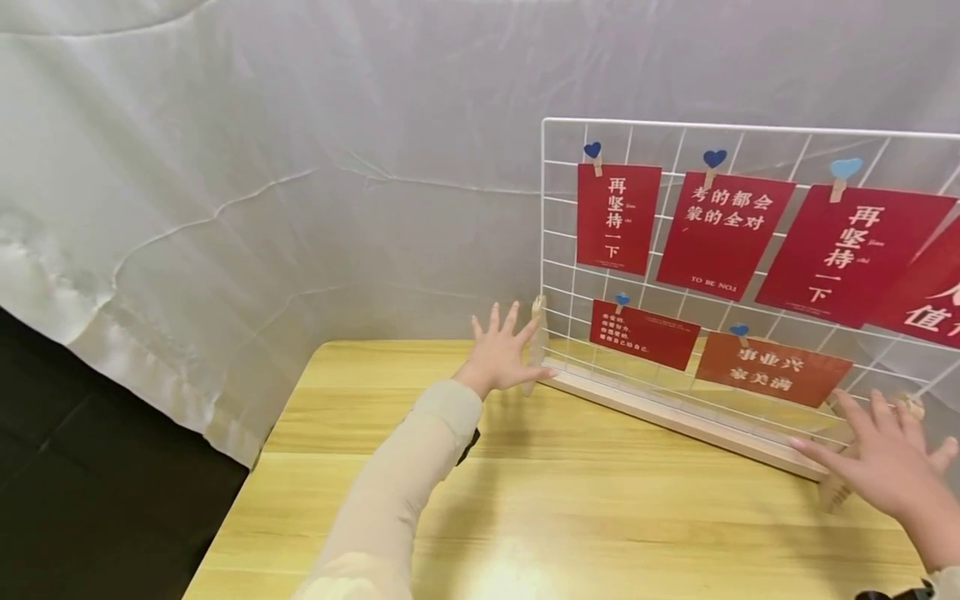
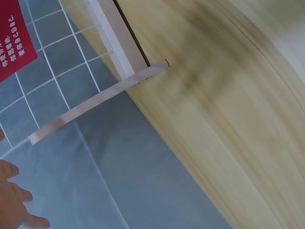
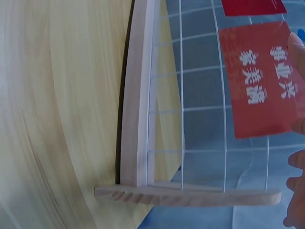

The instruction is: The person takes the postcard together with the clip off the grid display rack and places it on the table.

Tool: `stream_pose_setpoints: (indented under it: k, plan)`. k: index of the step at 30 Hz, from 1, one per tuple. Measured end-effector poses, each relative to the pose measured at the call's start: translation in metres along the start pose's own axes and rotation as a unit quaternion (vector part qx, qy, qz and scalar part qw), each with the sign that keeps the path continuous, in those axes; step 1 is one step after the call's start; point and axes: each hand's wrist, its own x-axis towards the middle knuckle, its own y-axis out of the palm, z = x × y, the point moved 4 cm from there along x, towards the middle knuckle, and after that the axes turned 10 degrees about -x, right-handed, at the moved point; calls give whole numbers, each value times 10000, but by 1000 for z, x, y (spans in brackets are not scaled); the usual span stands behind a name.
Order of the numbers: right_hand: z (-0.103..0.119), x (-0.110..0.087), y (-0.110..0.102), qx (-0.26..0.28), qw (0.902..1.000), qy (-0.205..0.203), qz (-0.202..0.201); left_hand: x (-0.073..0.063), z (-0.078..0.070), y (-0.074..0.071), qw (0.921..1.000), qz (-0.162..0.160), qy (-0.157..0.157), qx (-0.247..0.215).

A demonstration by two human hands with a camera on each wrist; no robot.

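Observation:
A white wire grid panel [image 1: 675,150] stands upright in a pale wooden base [image 1: 675,414] at the back right of the table. Several red cards [image 1: 617,221] hang on it from small wooden clips with heart tops [image 1: 716,158]. My left hand [image 1: 497,360] is at the grid's left end, fingers spread, by the wooden end piece [image 3: 190,195] 's counterpart, the left end piece [image 2: 95,101]. In front of the right end, my right hand [image 1: 892,458] has its fingers spread and holds nothing. Whether either hand touches the stand I cannot tell.
The light wooden table [image 1: 360,467] ends at the left beside a dark area [image 1: 97,467]. Grey-white cloth [image 1: 337,167] hangs behind the table and the grid. One larger red card [image 1: 930,292] is cut off by the head view's right edge.

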Motion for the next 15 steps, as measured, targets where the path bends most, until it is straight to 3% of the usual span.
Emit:
stream_pose_setpoints:
  k: [10,15]
  plan:
    - [-21,-4,3,-40,9980,-217,-589,14,-2,3,9997,74,-108,184]
    - [-28,-6,5,66,9977,9,-668,21,-2,5,9994,99,-190,277]
